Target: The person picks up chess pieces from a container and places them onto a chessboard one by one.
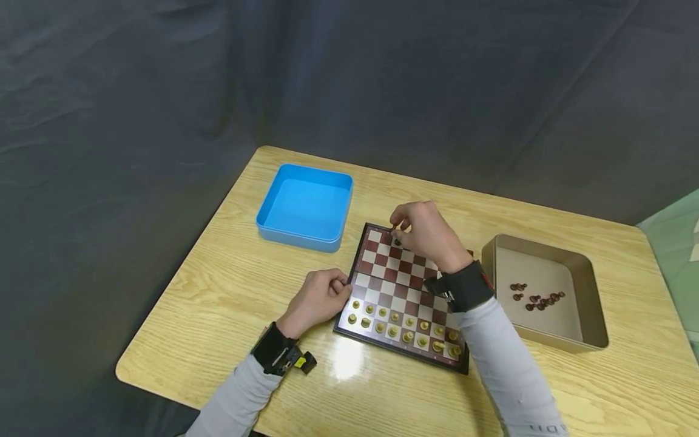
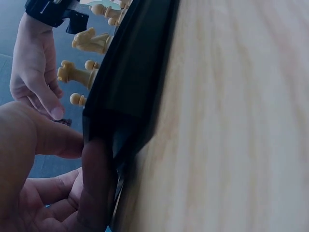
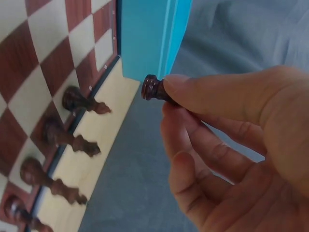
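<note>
My right hand (image 1: pixel 429 235) is over the far edge of the chessboard (image 1: pixel 401 282). Its thumb and fingers pinch a dark brown chess piece (image 3: pixel 152 89), partly hidden by the fingers. In the right wrist view that piece is apart from the board, past a row of standing dark pieces, among them a bishop-like one (image 3: pixel 83 101). At the board's left side, my left hand (image 1: pixel 318 298) grips the black rim (image 2: pixel 133 72) between thumb and finger. Two rows of yellowish pieces, including a rook (image 2: pixel 75 73) and a knight (image 2: pixel 91 40), stand along the near side.
A blue tray (image 1: pixel 303 240) sits to the far left of the board. On the right stands a beige box (image 1: pixel 592 303) with several dark chess pieces (image 1: pixel 543 303) lying in it. The wooden table (image 1: pixel 218 303) ends at a dark curtain (image 1: pixel 437 91).
</note>
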`<move>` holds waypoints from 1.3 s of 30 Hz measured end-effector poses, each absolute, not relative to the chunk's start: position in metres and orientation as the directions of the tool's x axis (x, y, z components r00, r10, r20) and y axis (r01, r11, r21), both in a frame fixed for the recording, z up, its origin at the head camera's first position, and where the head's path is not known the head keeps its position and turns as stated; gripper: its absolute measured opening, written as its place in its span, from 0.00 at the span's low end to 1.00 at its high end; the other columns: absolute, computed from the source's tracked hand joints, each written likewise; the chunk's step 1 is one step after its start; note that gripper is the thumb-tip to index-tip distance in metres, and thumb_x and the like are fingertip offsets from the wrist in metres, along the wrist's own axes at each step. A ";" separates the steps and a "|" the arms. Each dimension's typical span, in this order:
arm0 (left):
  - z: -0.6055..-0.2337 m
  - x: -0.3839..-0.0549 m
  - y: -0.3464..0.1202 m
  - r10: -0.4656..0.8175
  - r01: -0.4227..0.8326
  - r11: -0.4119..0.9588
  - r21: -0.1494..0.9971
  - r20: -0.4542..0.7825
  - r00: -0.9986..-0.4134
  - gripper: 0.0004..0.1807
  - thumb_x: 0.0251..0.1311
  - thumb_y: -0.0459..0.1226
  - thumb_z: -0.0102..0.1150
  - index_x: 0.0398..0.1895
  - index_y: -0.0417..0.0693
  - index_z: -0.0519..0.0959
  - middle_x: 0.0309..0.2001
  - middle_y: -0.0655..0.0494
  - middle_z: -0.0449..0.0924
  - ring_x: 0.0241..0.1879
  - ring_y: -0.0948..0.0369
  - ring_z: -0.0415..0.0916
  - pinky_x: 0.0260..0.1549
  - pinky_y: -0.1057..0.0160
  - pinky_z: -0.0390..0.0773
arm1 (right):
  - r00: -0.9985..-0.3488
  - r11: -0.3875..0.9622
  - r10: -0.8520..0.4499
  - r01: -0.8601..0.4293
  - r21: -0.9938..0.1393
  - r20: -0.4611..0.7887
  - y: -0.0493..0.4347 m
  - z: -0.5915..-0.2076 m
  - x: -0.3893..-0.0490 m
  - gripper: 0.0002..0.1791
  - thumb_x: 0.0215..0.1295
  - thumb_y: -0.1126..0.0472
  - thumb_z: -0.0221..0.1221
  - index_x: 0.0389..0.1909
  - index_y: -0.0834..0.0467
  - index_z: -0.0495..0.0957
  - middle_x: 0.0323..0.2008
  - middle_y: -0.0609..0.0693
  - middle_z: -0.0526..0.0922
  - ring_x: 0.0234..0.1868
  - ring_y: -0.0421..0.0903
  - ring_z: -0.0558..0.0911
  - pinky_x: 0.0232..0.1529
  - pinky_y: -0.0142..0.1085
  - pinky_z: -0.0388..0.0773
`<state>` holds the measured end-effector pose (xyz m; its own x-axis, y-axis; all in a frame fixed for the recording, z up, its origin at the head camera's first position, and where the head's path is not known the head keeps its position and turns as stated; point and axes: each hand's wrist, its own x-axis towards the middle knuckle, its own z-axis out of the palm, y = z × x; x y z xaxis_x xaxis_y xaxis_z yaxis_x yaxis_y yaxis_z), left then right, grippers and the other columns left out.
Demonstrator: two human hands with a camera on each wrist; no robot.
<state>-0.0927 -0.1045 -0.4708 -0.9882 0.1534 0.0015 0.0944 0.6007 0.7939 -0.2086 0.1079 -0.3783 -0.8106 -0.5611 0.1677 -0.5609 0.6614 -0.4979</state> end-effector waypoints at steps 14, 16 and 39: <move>-0.472 -0.094 -0.102 0.163 0.117 0.600 0.792 0.023 -0.986 0.03 0.51 0.41 0.55 0.26 0.53 0.75 0.19 0.64 0.73 0.17 0.69 0.69 0.17 0.69 0.70 | -0.844 0.720 -0.530 -0.496 -0.485 0.078 0.100 -0.396 -0.215 0.07 0.49 0.64 0.61 0.32 0.55 0.78 0.25 0.46 0.74 0.23 0.41 0.72 0.19 0.34 0.69; -0.471 -0.094 -0.101 0.162 0.116 0.601 0.790 0.022 -0.986 0.03 0.51 0.41 0.56 0.25 0.53 0.75 0.19 0.64 0.73 0.17 0.69 0.70 0.17 0.69 0.70 | -0.848 0.723 -0.526 -0.488 -0.490 0.069 0.101 -0.399 -0.215 0.07 0.49 0.64 0.61 0.32 0.55 0.78 0.24 0.46 0.74 0.22 0.41 0.72 0.18 0.34 0.69; -0.470 -0.093 -0.099 0.166 0.105 0.602 0.792 0.004 -0.986 0.03 0.51 0.41 0.55 0.26 0.53 0.75 0.19 0.65 0.73 0.16 0.69 0.70 0.17 0.69 0.71 | -0.868 0.756 -0.497 -0.438 -0.487 0.009 0.101 -0.412 -0.216 0.04 0.50 0.63 0.60 0.29 0.55 0.78 0.24 0.46 0.74 0.20 0.42 0.72 0.18 0.35 0.69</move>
<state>-0.0934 -0.0994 -0.4703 -0.9862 0.1658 0.0041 0.1045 0.6018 0.7918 -0.2158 0.1013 -0.4119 -0.8678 -0.4969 0.0090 -0.4378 0.7559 -0.4868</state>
